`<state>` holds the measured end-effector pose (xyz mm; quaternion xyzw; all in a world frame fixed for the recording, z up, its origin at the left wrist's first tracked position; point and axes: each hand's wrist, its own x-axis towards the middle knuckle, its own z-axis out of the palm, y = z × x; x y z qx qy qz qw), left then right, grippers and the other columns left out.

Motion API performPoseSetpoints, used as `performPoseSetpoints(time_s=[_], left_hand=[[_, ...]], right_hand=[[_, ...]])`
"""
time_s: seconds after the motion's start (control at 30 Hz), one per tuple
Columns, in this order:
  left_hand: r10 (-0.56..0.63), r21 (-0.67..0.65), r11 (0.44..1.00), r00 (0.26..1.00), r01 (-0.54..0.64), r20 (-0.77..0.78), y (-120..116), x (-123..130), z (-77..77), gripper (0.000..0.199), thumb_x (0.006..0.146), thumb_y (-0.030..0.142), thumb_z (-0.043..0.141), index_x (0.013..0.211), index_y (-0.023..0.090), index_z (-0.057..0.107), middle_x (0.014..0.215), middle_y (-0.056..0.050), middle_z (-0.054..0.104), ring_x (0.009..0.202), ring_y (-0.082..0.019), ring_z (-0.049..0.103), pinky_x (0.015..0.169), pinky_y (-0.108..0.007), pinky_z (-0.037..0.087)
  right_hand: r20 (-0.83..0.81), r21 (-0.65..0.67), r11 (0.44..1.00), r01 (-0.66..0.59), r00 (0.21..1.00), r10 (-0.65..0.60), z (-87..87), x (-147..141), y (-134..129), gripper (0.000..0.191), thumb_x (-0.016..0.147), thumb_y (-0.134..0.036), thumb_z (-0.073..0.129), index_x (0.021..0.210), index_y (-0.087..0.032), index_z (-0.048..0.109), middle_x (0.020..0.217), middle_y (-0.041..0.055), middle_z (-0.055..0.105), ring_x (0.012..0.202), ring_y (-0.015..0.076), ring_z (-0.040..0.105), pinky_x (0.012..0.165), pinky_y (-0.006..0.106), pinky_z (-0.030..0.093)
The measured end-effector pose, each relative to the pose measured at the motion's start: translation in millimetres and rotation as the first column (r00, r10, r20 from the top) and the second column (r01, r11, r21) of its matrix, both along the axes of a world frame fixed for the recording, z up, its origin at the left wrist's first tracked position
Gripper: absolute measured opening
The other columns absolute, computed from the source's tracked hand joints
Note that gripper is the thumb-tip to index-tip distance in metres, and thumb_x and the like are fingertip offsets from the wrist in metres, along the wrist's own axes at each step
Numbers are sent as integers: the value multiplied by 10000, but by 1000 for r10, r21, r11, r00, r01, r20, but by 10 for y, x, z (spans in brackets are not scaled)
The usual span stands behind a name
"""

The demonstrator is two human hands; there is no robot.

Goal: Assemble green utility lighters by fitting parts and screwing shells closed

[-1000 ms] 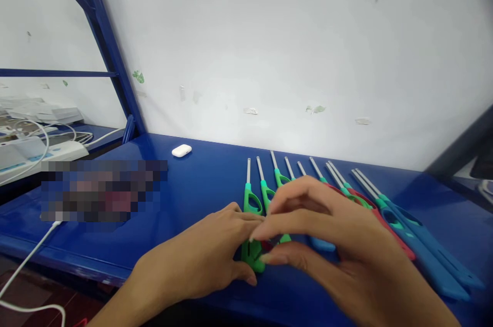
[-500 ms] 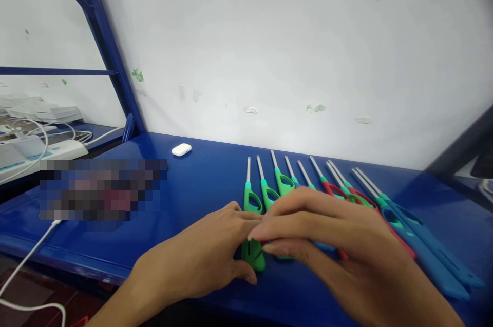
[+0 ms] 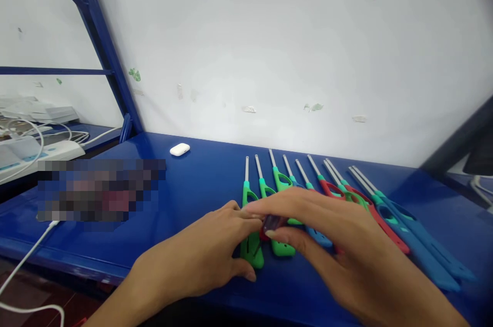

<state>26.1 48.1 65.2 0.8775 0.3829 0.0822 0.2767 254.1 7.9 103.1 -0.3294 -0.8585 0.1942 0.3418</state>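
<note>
Several long-necked gas lighters lie in a row on the blue table. My left hand (image 3: pixel 210 247) rests over the leftmost green lighter (image 3: pixel 252 252), its fingers curled across the handle and its thumb near the lower end. Beside it, my right hand (image 3: pixel 335 245) is bent, thumb and fingers closing around a small dark, shiny piece (image 3: pixel 271 223) with red next to it. What this piece is I cannot make out. Its far side is covered by my fingers. Partly under my right hand lie another green lighter (image 3: pixel 283 249) and a blue lighter (image 3: pixel 319 237).
Red lighters (image 3: pixel 389 229) and long blue lighters (image 3: pixel 423 252) fan out at the right. A white earbud case (image 3: pixel 179 149) sits near the wall. At left are a blurred-out object (image 3: pixel 102 191) with a white cable (image 3: pixel 29 260), a power strip (image 3: pixel 63 152) and a blue frame post (image 3: pixel 103 34).
My right hand's fingertips have shifted slightly left and opened a little, and the dark piece now shows between thumb and fingers. My left hand stays on the green lighter.
</note>
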Motion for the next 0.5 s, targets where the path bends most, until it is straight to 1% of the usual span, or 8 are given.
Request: performPoseSetpoints(time_s=[0.03, 0.1, 0.17, 0.23, 0.3, 0.4, 0.47, 0.5], left_hand=[[-2, 6, 1000, 1000, 2, 1, -8, -4, 9, 411, 885, 268, 899, 1257, 281, 725, 1255, -27, 752, 1221, -293, 675, 1210, -494, 418], [-26, 24, 999, 1000, 26, 13, -41, -9, 16, 415, 921, 236, 849, 1305, 308, 710, 1311, -24, 737, 1268, -290, 663, 1239, -501, 388], [-52, 52, 997, 998, 49, 40, -99, -14, -25, 421, 973, 220, 770, 1370, 329, 683, 1394, -29, 710, 1308, -286, 648, 1264, -509, 361], [-33, 88, 996, 996, 26, 84, -165, -27, -135, 410, 1033, 247, 676, 1432, 330, 646, 1489, -56, 662, 1344, -298, 630, 1242, -515, 406], [31, 133, 990, 990, -49, 135, -218, -55, -300, 369, 1084, 327, 603, 1452, 334, 630, 1532, -77, 632, 1393, -320, 603, 1210, -528, 463], [49, 226, 970, 985, -85, 164, -243, -106, -535, 362, 1079, 414, 630, 1435, 353, 634, 1516, -64, 649, 1423, -334, 590, 1208, -537, 486], [33, 266, 961, 984, -80, 177, -235, -125, -621, 384, 1087, 405, 622, 1469, 368, 603, 1518, -45, 654, 1427, -322, 593, 1201, -527, 503], [28, 275, 958, 983, -78, 180, -230, -128, -639, 395, 1098, 390, 604, 1493, 376, 582, 1527, -38, 650, 1427, -316, 595, 1192, -524, 515]], right_hand=[[7, -11, 1000, -13, 1000, 13, 2, 10, -19, 463, 1064, -73, 575, 1364, -417, 656, 1287, -106, 777, 1154, 66, 742, 1025, 139, 553], [7, -35, 999, -7, 1000, 7, -4, 12, -56, 444, 1036, -106, 658, 1339, -430, 666, 1301, -126, 777, 1203, 74, 734, 1084, 147, 532], [-26, -61, 998, 23, 999, -25, -23, -12, -74, 387, 993, -158, 765, 1273, -420, 709, 1260, -116, 777, 1174, 91, 742, 1061, 155, 550], [-87, -83, 996, 16, 996, -23, -51, -57, -64, 332, 967, -162, 811, 1206, -387, 763, 1182, -83, 771, 1082, 100, 752, 986, 158, 580], [-137, -98, 995, -18, 991, 4, -78, -110, -43, 323, 1003, -111, 743, 1201, -362, 792, 1135, -52, 763, 1028, 104, 750, 939, 169, 590], [-113, -113, 991, -74, 992, 61, -101, -173, -41, 480, 1062, -66, 593, 1362, -416, 727, 1208, -53, 771, 1140, 117, 737, 1011, 200, 573], [-59, -119, 991, -68, 996, 61, -104, -197, -60, 519, 1080, -103, 586, 1440, -471, 647, 1307, -91, 762, 1242, 113, 705, 1094, 213, 532], [-41, -118, 992, -45, 998, 41, -102, -205, -69, 498, 1085, -128, 599, 1436, -479, 632, 1336, -108, 754, 1265, 107, 693, 1119, 213, 513]])
